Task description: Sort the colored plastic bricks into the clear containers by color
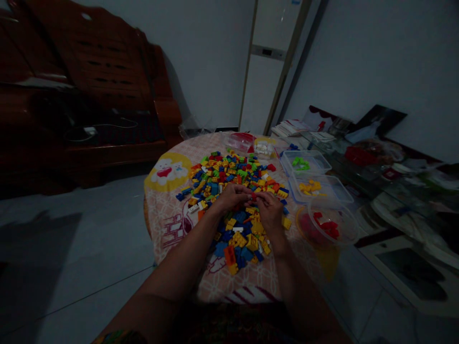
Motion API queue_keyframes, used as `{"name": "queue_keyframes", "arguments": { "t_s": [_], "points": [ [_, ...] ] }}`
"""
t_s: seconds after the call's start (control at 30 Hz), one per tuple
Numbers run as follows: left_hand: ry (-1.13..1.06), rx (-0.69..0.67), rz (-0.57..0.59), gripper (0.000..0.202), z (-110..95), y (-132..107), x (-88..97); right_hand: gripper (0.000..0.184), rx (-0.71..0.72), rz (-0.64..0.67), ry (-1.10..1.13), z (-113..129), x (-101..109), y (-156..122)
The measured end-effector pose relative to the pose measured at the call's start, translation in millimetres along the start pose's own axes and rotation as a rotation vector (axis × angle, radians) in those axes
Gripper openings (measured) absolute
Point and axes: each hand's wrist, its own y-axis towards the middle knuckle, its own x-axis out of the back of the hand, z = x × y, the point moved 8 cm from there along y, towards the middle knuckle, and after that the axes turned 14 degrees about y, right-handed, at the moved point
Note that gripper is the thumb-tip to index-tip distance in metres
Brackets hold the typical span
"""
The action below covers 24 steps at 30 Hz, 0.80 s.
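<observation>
Both hands meet over a wide heap of toy building bricks (238,239) in yellow, blue, red, green, orange and white. Between the fingertips is a small red brick (254,196), partly covered by the fingers. My left hand (232,197) pinches it from the left. From the right, the closed fingers of my right hand (270,208) hold the same piece. Loose bricks lie all around and beneath the hands, on a patterned cloth (222,286) over a round table.
To the right stand clear tubs: one with green pieces (300,164), one with yellow pieces (311,187), and a round one with red pieces (327,225). White pieces (263,147) sit in a container at the back. A wooden bench (107,76) and a cluttered glass table (376,177) flank the table.
</observation>
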Motion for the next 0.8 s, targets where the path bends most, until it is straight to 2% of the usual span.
{"name": "queue_keyframes", "arguments": {
  "t_s": [0.1,0.27,0.37,0.43,0.57,0.67,0.73,0.8],
  "points": [
    [-0.008,0.035,-0.017,0.03,-0.8,-2.3,0.0,0.022,0.058,0.0,-0.012,8.3,-1.6,-0.4],
    [0.038,0.061,-0.06,0.023,1.0,-2.4,4.3,0.018,0.017,-0.052,-0.007,0.7,1.4,-1.2],
    [0.174,0.019,-0.114,0.022,0.0,0.0,12.3,0.017,-0.02,-0.084,-0.008,-2.0,8.3,-1.8],
    [0.299,-0.045,-0.189,0.023,-6.8,-0.1,21.1,0.018,-0.012,-0.112,-0.028,6.6,18.8,-0.2],
    [0.339,-0.176,-0.464,0.028,-29.7,-11.8,51.7,0.02,0.106,-0.21,-0.199,49.3,63.4,7.8],
    [0.334,-0.213,-0.744,0.031,-41.3,-29.9,87.4,0.023,0.19,-0.296,-0.375,76.5,114.2,11.3],
    [0.359,-0.221,-0.907,0.032,-43.3,-42.6,113.7,0.023,0.179,-0.368,-0.492,80.3,152.6,9.9],
    [0.419,-0.181,-1.038,0.034,-39.1,-53.7,141.0,0.023,0.127,-0.39,-0.613,74.3,182.8,7.5]
  ]
}}
